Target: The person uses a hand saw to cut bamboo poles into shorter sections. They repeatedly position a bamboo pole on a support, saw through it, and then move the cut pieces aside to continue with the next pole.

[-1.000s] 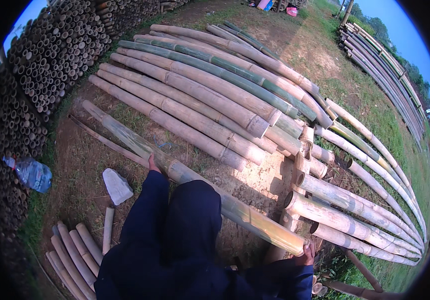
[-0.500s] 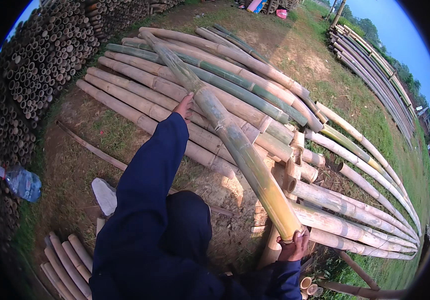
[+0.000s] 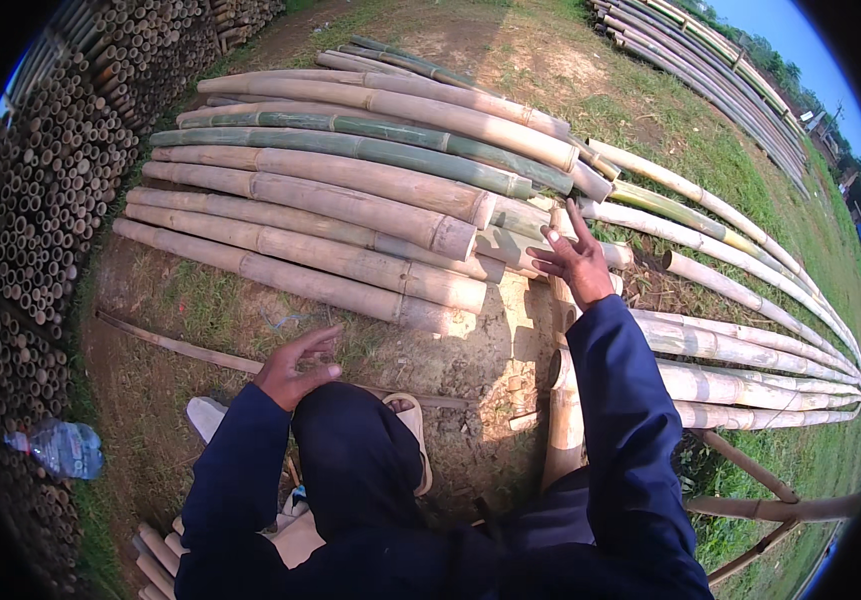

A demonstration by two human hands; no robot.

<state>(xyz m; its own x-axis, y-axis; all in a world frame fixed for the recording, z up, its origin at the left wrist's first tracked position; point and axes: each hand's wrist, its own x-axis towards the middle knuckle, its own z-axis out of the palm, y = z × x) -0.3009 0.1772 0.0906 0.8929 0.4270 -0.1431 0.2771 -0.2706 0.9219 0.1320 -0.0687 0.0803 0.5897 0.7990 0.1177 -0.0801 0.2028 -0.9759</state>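
My left hand (image 3: 297, 368) is in the air just above my bent knee, fingers apart and holding nothing. My right hand (image 3: 582, 262) reaches forward with spread fingers over the right ends of the cut bamboo poles (image 3: 320, 190). Nothing is in its grip, and I cannot tell whether a fingertip touches the bamboo beneath. These poles lie side by side in a row, mostly tan, with a few green ones (image 3: 350, 146) toward the far side. Longer bamboo poles (image 3: 720, 345) fan out to the right of my right forearm.
Stacked bamboo (image 3: 45, 200) rises like a wall on the left, with a clear plastic bottle (image 3: 62, 449) beside it. A thin bamboo strip (image 3: 180, 345) crosses the ground. Upright bamboo posts (image 3: 562, 425) stand before me. More long poles (image 3: 700, 80) lie at the far right.
Both hands have let go of the bamboo pole they held slantwise. My left hand has drawn back toward my knee; my right has moved up and forward. The view has shifted.
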